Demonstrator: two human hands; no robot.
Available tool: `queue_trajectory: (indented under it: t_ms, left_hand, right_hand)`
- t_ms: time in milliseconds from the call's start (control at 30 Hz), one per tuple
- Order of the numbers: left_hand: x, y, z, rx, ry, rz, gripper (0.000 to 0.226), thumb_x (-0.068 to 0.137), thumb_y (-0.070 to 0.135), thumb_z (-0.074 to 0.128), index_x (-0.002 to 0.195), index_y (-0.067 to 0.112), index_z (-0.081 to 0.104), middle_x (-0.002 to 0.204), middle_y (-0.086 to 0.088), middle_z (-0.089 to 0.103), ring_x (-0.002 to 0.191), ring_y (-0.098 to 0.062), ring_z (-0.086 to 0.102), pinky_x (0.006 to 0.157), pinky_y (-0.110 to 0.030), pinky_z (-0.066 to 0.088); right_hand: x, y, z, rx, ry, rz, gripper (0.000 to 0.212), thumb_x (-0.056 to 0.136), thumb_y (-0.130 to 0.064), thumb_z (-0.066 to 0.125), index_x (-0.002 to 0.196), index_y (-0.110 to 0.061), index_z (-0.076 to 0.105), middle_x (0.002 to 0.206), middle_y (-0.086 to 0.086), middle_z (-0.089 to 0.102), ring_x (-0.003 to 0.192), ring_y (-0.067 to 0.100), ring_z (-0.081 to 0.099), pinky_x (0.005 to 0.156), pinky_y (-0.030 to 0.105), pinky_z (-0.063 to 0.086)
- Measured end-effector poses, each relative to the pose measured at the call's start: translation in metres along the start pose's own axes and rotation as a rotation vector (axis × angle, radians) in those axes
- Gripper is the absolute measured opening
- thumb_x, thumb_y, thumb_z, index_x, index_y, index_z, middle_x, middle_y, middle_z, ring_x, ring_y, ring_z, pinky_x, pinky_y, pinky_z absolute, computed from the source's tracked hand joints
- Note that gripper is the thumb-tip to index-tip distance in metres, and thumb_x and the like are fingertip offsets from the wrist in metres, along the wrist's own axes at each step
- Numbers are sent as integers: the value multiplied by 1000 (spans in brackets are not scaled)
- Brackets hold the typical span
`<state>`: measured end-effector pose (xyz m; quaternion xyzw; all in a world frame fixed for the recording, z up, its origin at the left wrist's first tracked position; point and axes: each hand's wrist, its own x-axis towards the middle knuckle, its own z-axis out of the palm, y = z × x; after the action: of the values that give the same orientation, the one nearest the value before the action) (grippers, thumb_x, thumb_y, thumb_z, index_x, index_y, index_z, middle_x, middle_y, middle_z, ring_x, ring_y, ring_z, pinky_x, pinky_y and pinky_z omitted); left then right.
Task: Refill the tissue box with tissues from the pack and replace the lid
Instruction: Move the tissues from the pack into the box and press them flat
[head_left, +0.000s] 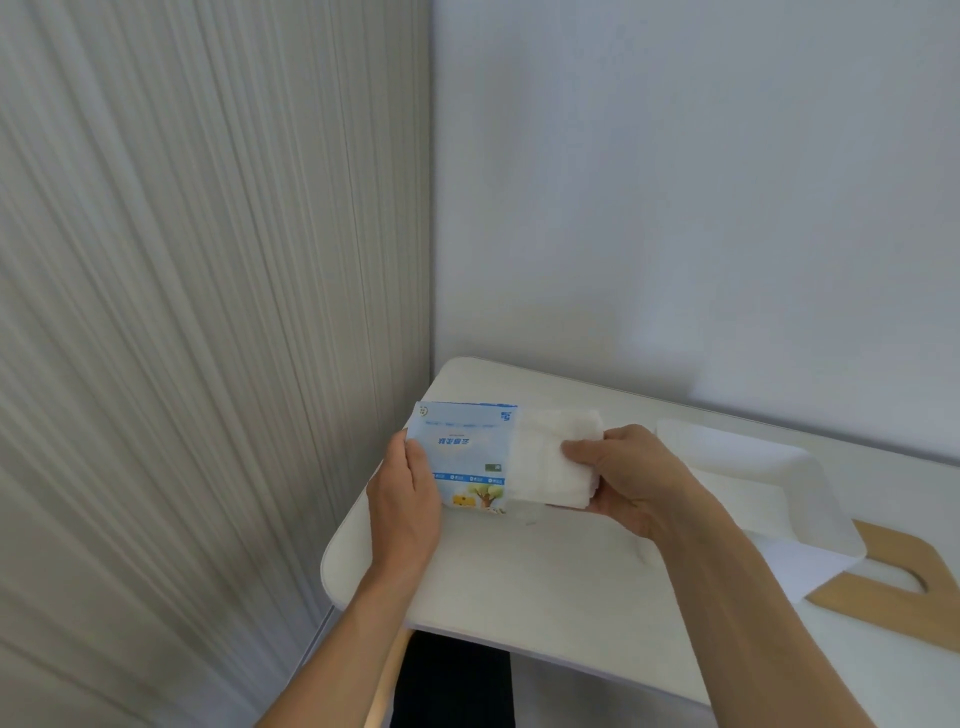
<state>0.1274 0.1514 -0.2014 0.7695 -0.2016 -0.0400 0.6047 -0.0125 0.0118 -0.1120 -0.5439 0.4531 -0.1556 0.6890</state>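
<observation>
Over the white table, left hand grips pack, right hand pinches tissues

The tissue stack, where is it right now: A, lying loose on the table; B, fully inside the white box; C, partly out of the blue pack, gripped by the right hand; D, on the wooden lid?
C: the tissue stack sticks out of the blue pack's open end, with the right hand gripping it and the left hand holding the pack.

Tabletop bare near the box; lid blocks beyond it; wall close behind.
</observation>
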Motion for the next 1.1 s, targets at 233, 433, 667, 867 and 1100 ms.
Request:
queue_trajectory:
  t_ms: [233,433,667,867,1100]
  left_hand:
    - [-2,5,0,-5,7,-8,30,111,23,31,99,12,57,85,8,66,68,12,59,51,-9,43]
    - [-4,11,-1,8,9,4,30,110,22,31,99,10,56,85,6,66,68,12,59,54,-7,44]
    - [-5,11,-2,6,3,0,31,109,27,35,132,18,54,108,13,66,97,1,63,65,-5,43]
    - [-9,14,-8,95,51,68,48,108,36,37,151,16,39,149,3,46,135,-9,43,105,-25,34]
    - [-34,78,-10,-120,15,123,32,107,40,41,129,27,60,126,12,59,115,0,58,94,-26,51]
  right_hand:
    - [-18,-13,-21,-63,113,-111,24,94,5,61,116,14,58,113,24,66,100,40,68,71,51,62]
    - [-32,-16,-47,-98,192,-186,12,93,0,60,96,9,66,102,23,73,92,34,71,83,45,58]
    - [-48,-23,-63,-52,226,-249,11,93,-2,58,90,0,68,97,17,73,84,29,69,78,43,59]
    - [-60,-25,-63,-37,163,-283,14,96,-8,58,97,-2,71,97,12,75,86,26,70,73,37,58]
    - [-70,-21,-58,-40,16,-330,20,101,-18,58,100,-10,76,94,1,80,81,13,73,72,31,53]
